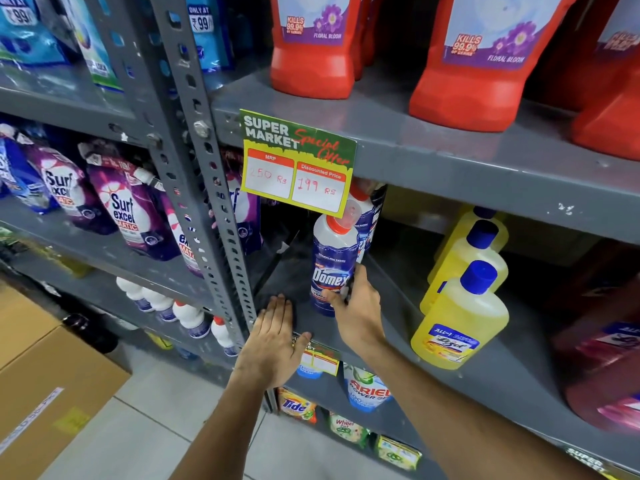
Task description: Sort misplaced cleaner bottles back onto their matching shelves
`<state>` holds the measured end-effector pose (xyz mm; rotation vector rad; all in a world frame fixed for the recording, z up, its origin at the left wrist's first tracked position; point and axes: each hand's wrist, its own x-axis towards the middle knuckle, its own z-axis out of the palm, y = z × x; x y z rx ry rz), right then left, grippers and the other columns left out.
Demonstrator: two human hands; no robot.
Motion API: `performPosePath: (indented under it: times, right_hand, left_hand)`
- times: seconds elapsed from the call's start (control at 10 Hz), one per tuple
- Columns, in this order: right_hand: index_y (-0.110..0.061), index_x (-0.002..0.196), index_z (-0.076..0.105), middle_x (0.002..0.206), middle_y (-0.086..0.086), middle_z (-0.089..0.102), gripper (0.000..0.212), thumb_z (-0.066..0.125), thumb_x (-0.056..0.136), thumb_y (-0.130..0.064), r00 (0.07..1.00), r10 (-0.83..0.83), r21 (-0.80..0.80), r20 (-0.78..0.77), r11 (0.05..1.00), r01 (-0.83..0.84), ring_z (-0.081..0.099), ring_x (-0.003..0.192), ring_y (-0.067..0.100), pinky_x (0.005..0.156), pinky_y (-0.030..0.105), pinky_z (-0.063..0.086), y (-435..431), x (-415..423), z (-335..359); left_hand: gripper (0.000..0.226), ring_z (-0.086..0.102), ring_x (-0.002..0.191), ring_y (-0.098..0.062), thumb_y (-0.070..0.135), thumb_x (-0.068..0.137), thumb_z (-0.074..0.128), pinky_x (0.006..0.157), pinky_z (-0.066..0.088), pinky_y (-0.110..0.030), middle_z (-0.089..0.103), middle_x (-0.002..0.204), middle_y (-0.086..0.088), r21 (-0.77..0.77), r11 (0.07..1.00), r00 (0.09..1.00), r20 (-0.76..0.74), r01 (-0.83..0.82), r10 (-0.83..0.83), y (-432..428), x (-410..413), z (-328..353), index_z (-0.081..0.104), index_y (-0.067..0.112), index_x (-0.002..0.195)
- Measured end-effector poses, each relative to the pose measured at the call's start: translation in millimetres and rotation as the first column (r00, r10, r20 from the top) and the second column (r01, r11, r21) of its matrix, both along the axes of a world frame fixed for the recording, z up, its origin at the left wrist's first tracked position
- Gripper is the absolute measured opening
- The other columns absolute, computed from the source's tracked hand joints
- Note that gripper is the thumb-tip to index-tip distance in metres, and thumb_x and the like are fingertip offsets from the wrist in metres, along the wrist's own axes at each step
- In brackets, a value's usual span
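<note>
A blue and white Domex bottle (333,261) with a red cap stands upright on the grey middle shelf (391,327). My right hand (356,306) wraps around its lower part, thumb in front and fingers behind. Another Domex bottle (367,216) stands right behind it, partly hidden by a price tag. My left hand (277,337) lies flat, palm down, on the shelf's front edge just left of the bottle, holding nothing. Three yellow Lizol bottles (462,313) with blue caps stand in a row to the right.
A "Super Market Special Offer" price tag (298,164) hangs from the shelf above, which carries red floral cleaner jugs (478,64). A perforated grey upright (214,216) bounds the shelf on the left. Surf Excel pouches (128,209) fill the neighbouring rack. Cardboard boxes (52,375) sit on the floor.
</note>
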<state>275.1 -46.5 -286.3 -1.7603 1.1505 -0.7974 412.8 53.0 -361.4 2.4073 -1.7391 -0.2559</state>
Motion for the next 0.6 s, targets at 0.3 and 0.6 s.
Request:
performPosePath:
  times: [0.3, 0.6]
  right_hand:
    - [-0.016, 0.142, 0.042, 0.139, 0.002, 0.060, 0.059, 0.072, 0.091, -0.016, 1.000, 0.001, -0.012, 0.003, 1.000, -0.001, 0.059, 0.124, 0.015, 0.100, 0.032, 0.053, -0.7, 0.9, -0.7]
    - [-0.015, 0.142, 0.042, 0.140, 0.001, 0.059, 0.062, 0.074, 0.090, -0.024, 0.999, 0.015, 0.020, 0.033, 1.000, -0.015, 0.055, 0.123, 0.008, 0.079, 0.004, 0.046, -0.6, -12.4, -3.6]
  left_hand:
    - [0.097, -0.002, 0.150, -0.025, 0.067, 0.081, -0.005, 0.116, -0.010, -0.032, 0.003, 0.163, -0.017, 0.000, 1.000, 1.000, 0.006, 0.006, -0.006, -1.3, 0.6, 1.7, 0.006, 0.001, 0.152]
    - [0.095, -0.009, 0.150, -0.023, 0.065, 0.081, -0.005, 0.116, -0.011, -0.033, -0.005, 0.163, -0.015, 0.060, 0.998, 0.999, 0.033, -0.009, 0.007, -4.9, 0.9, 4.2, -0.002, 0.003, 0.152]
